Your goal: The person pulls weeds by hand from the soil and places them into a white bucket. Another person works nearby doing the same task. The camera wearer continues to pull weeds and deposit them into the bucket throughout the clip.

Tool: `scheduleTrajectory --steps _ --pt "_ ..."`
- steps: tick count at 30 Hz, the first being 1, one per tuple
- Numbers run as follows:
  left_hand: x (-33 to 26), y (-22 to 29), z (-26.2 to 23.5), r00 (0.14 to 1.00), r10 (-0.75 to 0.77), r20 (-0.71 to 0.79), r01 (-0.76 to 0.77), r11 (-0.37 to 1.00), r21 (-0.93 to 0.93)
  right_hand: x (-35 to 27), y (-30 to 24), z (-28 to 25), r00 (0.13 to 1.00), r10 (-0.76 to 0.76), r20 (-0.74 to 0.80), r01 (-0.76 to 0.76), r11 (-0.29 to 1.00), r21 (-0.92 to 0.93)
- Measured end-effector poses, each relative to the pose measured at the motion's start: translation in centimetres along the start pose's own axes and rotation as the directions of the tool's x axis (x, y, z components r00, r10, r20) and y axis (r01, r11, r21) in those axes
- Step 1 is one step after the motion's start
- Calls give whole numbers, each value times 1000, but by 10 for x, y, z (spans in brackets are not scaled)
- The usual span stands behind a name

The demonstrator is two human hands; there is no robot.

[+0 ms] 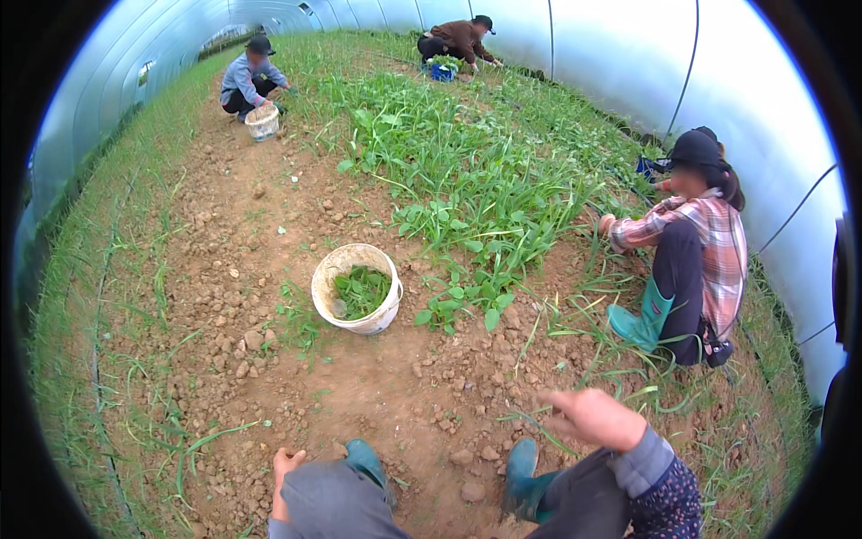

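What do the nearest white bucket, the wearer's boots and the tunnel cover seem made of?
White bucket: probably matte plastic; thin, stiff-looking, soil-stained wall.
Wearer's boots: likely rubber; smooth green surface, no visible weave.
Tunnel cover: apparently translucent plastic film; daylight glows through.

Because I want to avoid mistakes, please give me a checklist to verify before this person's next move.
1. Left hand empty: cannot tell; the knee partly hides it.
2. Right hand empty: cannot tell; it is blurred.
3. White bucket upright: ok, standing on the soil.
4. Room in bucket: ok, green leaves lie low inside.
5. Hand on bucket: not ok, both hands are apart from it.
6. Right hand clear of nearest co-worker: ok, a gap shows.
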State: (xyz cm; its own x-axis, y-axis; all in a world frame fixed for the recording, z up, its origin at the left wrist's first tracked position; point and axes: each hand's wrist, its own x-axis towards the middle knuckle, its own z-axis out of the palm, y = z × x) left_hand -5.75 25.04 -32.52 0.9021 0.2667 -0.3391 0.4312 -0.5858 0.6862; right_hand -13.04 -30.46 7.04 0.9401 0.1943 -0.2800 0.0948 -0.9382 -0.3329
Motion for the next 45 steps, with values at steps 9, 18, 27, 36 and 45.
scheduleTrajectory --steps 9,18,27,36,45 --pt "2 -22 -79 988 53 142 89 556 -826 -79 24 -13 626 425 -653 38 820 571" --pt "1 11 -237 994 15 -110 -75 821 -566 -226 97 176 663 716 -219 -714 693 101" --pt "-36 251 -261 843 537 -16 -536 838 -100 -255 150 372 535 835 129 -839 507 200" --pt "-163 326 6 574 316 756 -562 823 83 -274 250 404 -264 917 -298 -796 -33 604" --pt "-173 165 132 566 264 781 -558 820 127 -243 297 421 -268 894 -358 -836 -32 547"
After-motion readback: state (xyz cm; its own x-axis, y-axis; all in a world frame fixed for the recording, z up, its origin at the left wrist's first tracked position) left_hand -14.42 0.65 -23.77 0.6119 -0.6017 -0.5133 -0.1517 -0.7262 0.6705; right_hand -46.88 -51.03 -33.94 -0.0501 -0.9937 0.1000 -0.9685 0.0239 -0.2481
